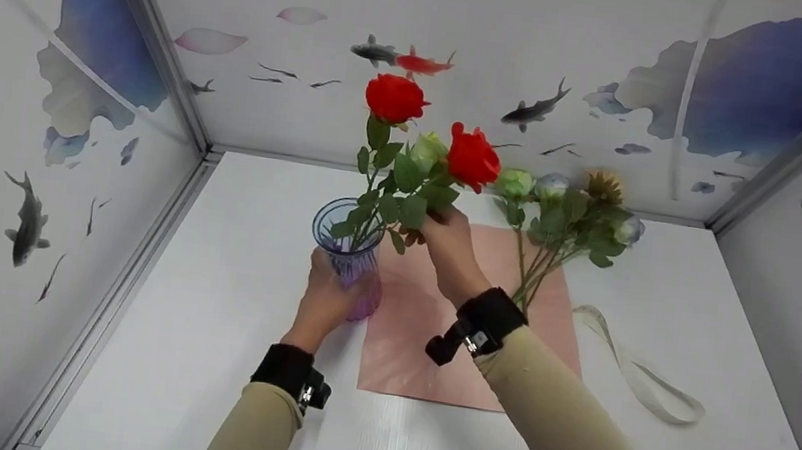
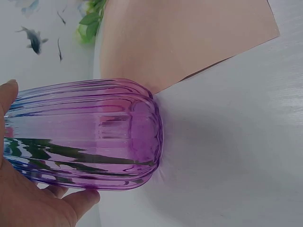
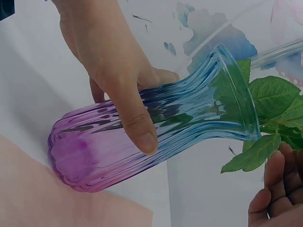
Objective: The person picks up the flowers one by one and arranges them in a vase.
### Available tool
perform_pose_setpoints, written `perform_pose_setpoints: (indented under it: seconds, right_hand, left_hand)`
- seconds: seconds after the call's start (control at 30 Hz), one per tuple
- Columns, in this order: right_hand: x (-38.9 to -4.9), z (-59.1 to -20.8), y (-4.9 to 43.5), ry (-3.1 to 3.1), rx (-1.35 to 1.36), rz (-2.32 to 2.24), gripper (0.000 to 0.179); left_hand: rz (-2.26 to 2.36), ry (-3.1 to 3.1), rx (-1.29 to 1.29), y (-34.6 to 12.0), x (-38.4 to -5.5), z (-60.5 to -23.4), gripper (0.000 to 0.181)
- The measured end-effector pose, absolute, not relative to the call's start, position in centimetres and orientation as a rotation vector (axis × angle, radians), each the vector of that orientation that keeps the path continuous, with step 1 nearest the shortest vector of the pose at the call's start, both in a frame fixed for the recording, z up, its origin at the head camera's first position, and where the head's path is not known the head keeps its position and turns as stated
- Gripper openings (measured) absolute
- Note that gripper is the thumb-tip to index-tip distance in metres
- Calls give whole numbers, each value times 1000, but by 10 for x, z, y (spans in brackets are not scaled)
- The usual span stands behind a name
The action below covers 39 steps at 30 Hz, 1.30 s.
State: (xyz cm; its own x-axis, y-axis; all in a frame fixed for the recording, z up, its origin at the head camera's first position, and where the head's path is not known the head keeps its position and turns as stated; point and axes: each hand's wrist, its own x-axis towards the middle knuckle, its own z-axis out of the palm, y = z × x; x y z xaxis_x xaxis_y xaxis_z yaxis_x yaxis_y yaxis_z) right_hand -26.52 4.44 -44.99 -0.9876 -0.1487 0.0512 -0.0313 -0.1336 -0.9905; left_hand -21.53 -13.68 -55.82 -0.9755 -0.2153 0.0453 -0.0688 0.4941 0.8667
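Note:
My left hand (image 1: 333,293) grips the ribbed glass vase (image 1: 361,292) around its middle. The glass fades from blue at the rim to purple at the base (image 2: 142,137). Green stems show through its wall. One red rose (image 1: 396,99) stands up from the mouth, with a pale green flower (image 1: 427,151) beside it. A second red rose (image 1: 473,158) leans right, above my right hand (image 1: 453,242). That hand's curled fingers (image 3: 277,175) hold the rose among leaves (image 3: 258,153) just outside the rim; the exact pinch on the stem is hidden.
Pink paper (image 1: 425,348) lies on the white table (image 1: 208,324), right of the vase. A bunch of green, bluish and brown flowers (image 1: 569,206) rests across its far right part. Farther right lies a looped whitish ribbon (image 1: 654,390). Printed walls (image 1: 468,29) enclose the table.

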Motion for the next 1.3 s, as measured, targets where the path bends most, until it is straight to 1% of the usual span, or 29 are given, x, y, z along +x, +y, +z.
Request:
perform_pose_setpoints:
  seconds: [0.2,0.33,0.6,0.8,0.9,1.0,1.3]
  right_hand:
    - [-262,-452,50,1681,-307,-2381,16]
    - [-261,-450,53,1559,-393,-2378,24]
    - [-265,-448,52,1590,-405,-2331,37]
    - [-265,-445,50,1611,-556,-2216,51]
    - [-266,-443,49,1622,-589,-2152,56]
    - [-266,-443,49,1640,-573,-2124,56]
    - [-271,-454,59,1684,-466,-2184,41]
  left_hand:
    - [-1486,-2609,284,-137,-216,-558,100]
    - [-1499,-2592,278,-137,-217,-560,100]
    - [-1487,-2608,265,-137,-216,-560,102]
    - [-1474,-2641,273,-137,-216,-558,103]
    - [-1474,-2644,273,-137,-218,-558,103]
    - [-1469,-2639,275,-137,-219,-559,102]
    - [-1492,-2601,274,-137,-218,-560,99]
